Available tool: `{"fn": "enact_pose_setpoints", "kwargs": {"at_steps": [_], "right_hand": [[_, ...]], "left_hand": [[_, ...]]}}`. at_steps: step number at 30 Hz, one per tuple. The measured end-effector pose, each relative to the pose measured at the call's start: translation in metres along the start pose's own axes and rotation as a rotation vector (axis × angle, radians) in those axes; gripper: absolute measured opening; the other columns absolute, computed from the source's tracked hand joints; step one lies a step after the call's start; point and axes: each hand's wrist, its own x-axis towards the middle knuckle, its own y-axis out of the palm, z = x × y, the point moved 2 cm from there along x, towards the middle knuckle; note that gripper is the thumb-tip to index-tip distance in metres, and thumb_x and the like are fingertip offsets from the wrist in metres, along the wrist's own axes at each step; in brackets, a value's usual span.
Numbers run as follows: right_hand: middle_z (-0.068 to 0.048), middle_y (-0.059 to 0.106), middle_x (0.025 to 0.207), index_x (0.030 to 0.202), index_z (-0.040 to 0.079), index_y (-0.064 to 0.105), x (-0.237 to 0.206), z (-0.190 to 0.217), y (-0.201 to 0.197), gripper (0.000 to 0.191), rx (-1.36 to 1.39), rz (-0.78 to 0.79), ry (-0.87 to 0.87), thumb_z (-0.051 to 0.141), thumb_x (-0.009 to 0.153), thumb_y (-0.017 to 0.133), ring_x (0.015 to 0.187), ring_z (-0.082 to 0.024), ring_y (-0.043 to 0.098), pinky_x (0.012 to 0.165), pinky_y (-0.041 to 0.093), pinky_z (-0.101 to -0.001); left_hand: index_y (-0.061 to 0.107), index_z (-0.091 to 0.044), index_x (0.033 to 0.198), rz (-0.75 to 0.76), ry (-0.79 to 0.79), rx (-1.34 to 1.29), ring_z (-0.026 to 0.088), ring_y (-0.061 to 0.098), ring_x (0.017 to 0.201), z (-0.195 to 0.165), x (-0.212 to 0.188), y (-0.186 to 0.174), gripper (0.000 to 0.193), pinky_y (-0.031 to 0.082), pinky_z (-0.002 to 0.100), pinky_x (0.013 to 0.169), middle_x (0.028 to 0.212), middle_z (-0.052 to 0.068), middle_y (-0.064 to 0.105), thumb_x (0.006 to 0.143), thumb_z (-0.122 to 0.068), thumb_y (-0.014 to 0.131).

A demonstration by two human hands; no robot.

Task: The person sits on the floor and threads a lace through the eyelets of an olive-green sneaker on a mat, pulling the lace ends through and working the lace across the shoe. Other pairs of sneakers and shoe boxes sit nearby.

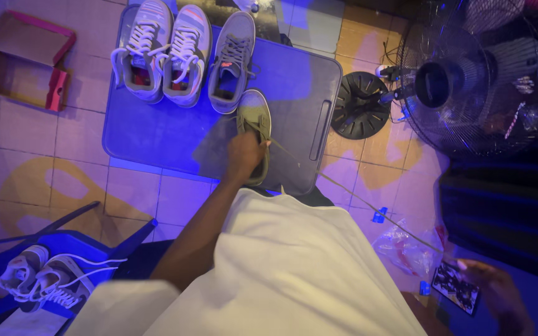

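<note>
On the grey board (pixel 294 81), left hand (pixel 244 155) pins the olive shoe (pixel 255 134), fingers closed; right hand (pixel 499 292) probably pinches the taut lace (pixel 368 202). Pull steadily, shoe braced.

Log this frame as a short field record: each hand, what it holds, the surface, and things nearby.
left hand: on the olive shoe, at its lace
right hand: pulling the long lace taut, far right
surface: plastic tray on tiled floor
also on tray: three grey sneakers
nearby: standing fan, open shoebox, sneaker pair lower left
</note>
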Motion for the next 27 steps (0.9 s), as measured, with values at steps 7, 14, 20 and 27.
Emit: {"fn": "enact_pose_setpoints", "kwargs": {"at_steps": [7,14,20,27], "right_hand": [[-0.012,0.075,0.109,0.108,-0.001,0.075,-0.008,-0.005,-0.018,0.024,0.008,-0.039,0.125,0.013,0.092,0.062,0.091,-0.017,0.064,0.082,0.048,-0.0303],[-0.013,0.075,0.114,0.112,0.001,0.073,-0.021,-0.011,-0.049,0.026,0.027,-0.028,0.164,0.013,0.092,0.061,0.091,-0.017,0.063,0.081,0.048,-0.0306],[-0.014,0.076,0.118,0.116,0.002,0.072,0.036,0.033,-0.022,0.029,0.221,0.145,-0.004,0.012,0.091,0.061,0.091,-0.016,0.062,0.079,0.047,-0.0309],[-0.002,0.058,0.077,0.11,-0.003,0.074,0.116,0.185,0.129,0.027,-0.128,0.348,-0.311,0.021,0.103,0.061,0.068,-0.012,0.048,0.062,0.039,-0.0294]], "left_hand": [[0.072,-0.003,0.097,0.014,0.114,0.102,0.037,0.075,0.084,-0.005,0.029,0.037,0.028,0.059,0.047,0.076,0.087,0.021,0.075,0.074,-0.016,0.08],[0.075,-0.009,0.097,0.095,0.214,0.259,0.037,0.075,0.087,0.03,0.014,0.013,0.026,0.06,0.047,0.08,0.091,0.019,0.075,0.071,-0.011,0.079],[0.072,-0.006,0.103,-0.21,0.257,0.078,0.038,0.071,0.089,0.001,-0.015,-0.031,0.029,0.057,0.05,0.075,0.1,0.02,0.071,0.075,-0.014,0.079],[0.074,-0.007,0.09,-0.298,-0.03,-0.211,0.036,0.071,0.071,-0.011,-0.034,0.003,0.022,0.053,0.048,0.066,0.074,0.012,0.07,0.093,-0.029,0.075]]}}
